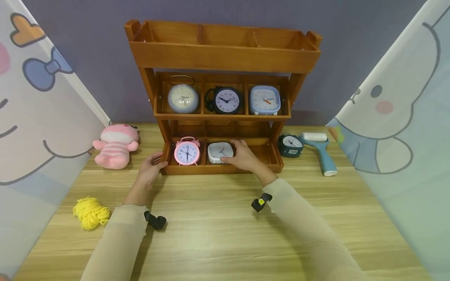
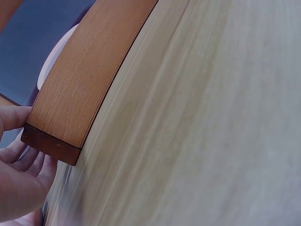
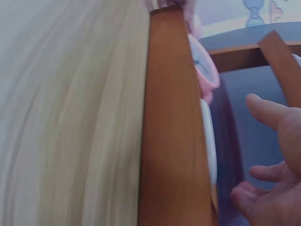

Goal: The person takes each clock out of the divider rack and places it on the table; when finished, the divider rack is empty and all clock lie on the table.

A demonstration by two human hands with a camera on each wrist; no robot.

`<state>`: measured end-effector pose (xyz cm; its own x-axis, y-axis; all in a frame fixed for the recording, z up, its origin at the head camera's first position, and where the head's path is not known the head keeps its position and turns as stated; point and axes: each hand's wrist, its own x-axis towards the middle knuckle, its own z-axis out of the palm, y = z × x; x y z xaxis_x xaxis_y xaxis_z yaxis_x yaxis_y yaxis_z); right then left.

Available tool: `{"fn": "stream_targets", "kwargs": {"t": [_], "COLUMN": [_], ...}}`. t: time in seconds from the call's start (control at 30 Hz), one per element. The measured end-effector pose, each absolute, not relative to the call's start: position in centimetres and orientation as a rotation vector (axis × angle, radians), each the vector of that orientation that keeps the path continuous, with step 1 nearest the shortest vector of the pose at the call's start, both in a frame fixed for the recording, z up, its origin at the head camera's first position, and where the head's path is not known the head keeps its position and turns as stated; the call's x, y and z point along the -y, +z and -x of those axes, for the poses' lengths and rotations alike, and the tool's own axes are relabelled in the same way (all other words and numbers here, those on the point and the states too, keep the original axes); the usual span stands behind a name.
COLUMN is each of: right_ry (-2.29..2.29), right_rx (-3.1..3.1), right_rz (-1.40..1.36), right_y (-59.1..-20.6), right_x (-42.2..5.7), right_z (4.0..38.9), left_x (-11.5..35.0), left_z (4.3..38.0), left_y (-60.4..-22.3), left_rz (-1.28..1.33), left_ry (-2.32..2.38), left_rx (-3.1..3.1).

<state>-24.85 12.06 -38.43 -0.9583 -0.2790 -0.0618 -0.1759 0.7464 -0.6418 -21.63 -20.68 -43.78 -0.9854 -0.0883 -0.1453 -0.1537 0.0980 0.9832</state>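
Observation:
At the left end of the wooden shelf's (image 1: 221,170) bottom tier is my left hand (image 1: 149,168). In the left wrist view, its fingers (image 2: 16,117) grip that corner from both sides. My right hand (image 1: 242,156) is at the white alarm clock (image 1: 215,152) in the middle bottom compartment, its thumb overlapping the clock's front in the head view. The right wrist view shows the right hand's fingers (image 3: 268,113) spread, with a gap between them and the clock's white edge (image 3: 209,141). A pink alarm clock (image 1: 187,153) stands in the left bottom compartment.
The middle tier holds a round grey-blue clock (image 1: 183,99), a black clock (image 1: 227,100) and a blue square clock (image 1: 265,100). A dark green clock (image 1: 291,146) and a lint roller (image 1: 321,150) lie right; a pink plush toy (image 1: 116,147) and yellow yarn (image 1: 90,212) left.

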Motion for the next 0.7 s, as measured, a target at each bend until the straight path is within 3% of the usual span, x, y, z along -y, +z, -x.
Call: {"fn": "stream_targets", "kwargs": {"t": [0.7], "right_ry": [-0.964], "right_rx": [-2.701], "right_rz": [0.261], "right_y": [-41.5], "right_x": [-8.5], "right_z": [28.3], "left_x": [20.7], "left_z": [21.5], "left_y": [-43.7], "left_rz": [0.234], "left_ry": [2.05], "left_rx": [-2.3]}}
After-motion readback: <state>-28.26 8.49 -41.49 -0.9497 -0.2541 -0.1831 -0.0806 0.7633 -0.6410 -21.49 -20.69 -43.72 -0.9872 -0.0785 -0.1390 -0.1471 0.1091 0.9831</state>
